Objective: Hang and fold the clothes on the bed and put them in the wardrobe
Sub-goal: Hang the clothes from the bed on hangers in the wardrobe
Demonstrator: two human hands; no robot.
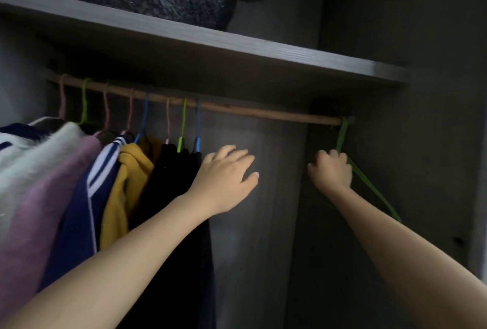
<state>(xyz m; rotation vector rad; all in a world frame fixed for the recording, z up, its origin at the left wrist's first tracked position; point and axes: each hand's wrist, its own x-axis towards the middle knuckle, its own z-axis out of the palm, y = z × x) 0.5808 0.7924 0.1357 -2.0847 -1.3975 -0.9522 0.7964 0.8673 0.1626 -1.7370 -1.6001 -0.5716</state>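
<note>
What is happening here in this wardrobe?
A person is working at a dark grey wardrobe. The right hand grips a bright green hanger hooked on the right end of the brown wooden rod. The open left hand is right beside the black hanging garment ending a row of clothes crowded to the left. Whether the green hanger carries anything is too dark to tell.

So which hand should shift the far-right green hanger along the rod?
Right. The right hand grips the green hanger, hooked on the rod; the left hand is open by the black clothes.
</note>
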